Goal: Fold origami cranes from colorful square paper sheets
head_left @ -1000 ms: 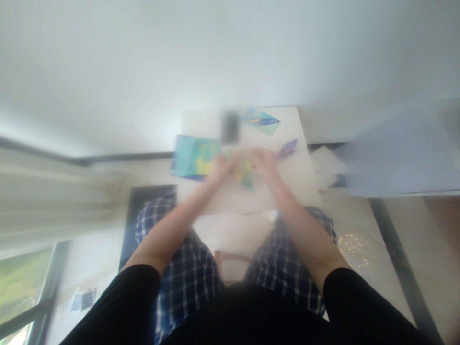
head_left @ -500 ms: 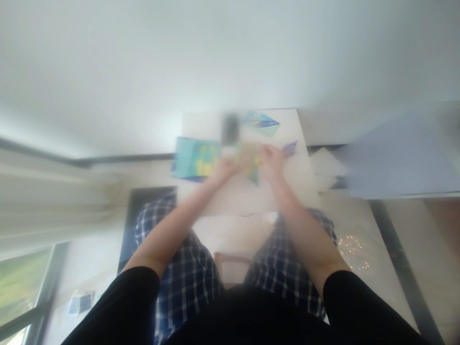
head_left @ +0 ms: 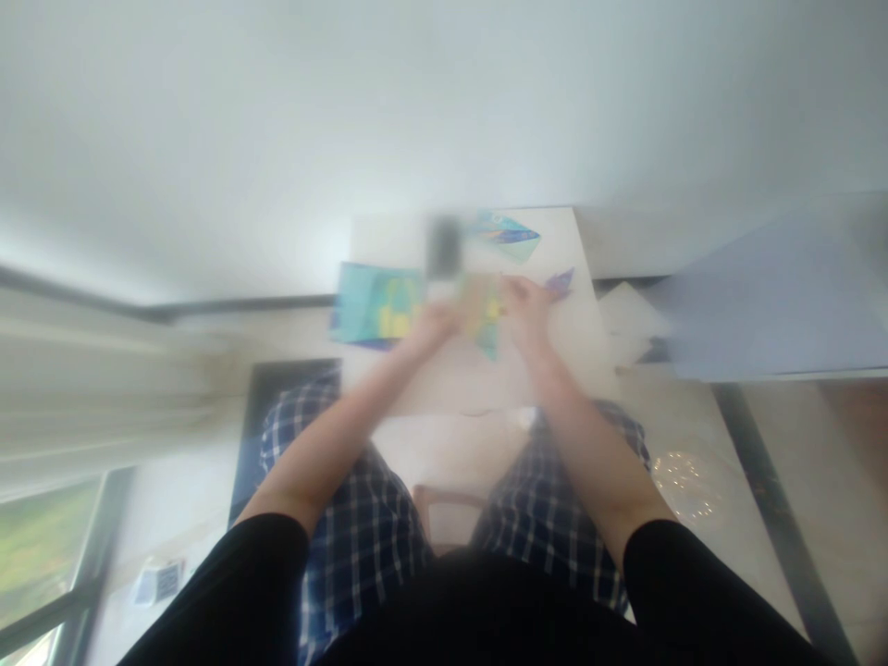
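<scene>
Between my hands is a folded piece of green and yellow paper (head_left: 489,326), with a pointed green corner hanging toward me. My left hand (head_left: 437,324) is closed on its left part, fingertips blurred. At its right edge, my right hand (head_left: 525,303) pinches the paper with thumb and fingers. Left of my left hand lies a stack of teal and yellow printed sheets (head_left: 361,305). A purple folded paper piece (head_left: 561,281) sits just past my right hand. Farther back rests a blue and teal folded paper (head_left: 511,237).
The small white table (head_left: 444,393) stands against a pale wall (head_left: 444,111), over my knees. To the right is a large pale lavender panel (head_left: 777,305). A dark grey blurred patch (head_left: 444,248) covers part of the table's back.
The paper between my hands has shifted very slightly, and my right fingers have moved a little along its edge. Everything else stays as it was.
</scene>
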### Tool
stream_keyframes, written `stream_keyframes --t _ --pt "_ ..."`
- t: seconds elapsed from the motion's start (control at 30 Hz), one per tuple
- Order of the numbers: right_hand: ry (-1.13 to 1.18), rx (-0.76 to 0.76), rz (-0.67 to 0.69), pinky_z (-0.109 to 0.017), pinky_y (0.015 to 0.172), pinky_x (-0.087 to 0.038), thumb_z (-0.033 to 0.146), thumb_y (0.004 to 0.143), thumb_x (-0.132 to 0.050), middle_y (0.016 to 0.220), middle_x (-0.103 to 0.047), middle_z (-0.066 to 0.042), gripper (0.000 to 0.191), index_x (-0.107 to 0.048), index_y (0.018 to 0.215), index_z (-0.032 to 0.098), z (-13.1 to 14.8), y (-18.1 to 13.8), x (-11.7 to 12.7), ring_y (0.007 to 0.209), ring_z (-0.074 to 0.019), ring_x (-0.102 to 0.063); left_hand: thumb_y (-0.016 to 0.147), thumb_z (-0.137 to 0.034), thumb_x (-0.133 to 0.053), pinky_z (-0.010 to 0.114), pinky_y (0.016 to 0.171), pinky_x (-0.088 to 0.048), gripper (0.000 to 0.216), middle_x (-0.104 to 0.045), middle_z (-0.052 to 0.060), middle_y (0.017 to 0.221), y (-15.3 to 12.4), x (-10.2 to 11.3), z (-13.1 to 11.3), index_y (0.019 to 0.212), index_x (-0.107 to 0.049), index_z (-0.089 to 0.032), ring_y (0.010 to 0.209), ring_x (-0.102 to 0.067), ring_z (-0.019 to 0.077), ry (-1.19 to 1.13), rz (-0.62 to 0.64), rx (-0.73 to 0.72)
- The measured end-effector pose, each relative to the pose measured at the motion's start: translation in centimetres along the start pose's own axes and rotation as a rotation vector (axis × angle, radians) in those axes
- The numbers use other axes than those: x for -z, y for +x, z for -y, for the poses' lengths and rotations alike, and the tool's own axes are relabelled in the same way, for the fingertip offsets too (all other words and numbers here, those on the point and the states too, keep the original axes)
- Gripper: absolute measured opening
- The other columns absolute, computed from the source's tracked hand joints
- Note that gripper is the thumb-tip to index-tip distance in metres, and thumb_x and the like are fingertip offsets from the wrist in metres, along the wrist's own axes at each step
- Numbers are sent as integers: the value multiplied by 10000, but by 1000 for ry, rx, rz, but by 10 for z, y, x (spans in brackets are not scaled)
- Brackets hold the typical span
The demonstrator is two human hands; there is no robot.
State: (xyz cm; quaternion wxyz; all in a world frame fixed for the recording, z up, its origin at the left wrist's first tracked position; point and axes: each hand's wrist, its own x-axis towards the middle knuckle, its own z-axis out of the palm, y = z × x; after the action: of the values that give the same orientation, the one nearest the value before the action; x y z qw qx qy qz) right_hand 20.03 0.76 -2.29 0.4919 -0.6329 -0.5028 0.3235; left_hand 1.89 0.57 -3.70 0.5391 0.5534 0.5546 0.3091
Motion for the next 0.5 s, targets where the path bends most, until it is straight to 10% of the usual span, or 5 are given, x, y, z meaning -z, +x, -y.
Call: stream_keyframes --t 0.5 --pt "16 24 103 -352 876 -500 641 787 -531 940 -756 -73 524 -720 887 162 4 -1 0 925 -228 -670 657 -314 -767 254 631 -517 203 -653 39 614 -6 2 -16 591 -665 -152 694 -654 186 101 -20 155"
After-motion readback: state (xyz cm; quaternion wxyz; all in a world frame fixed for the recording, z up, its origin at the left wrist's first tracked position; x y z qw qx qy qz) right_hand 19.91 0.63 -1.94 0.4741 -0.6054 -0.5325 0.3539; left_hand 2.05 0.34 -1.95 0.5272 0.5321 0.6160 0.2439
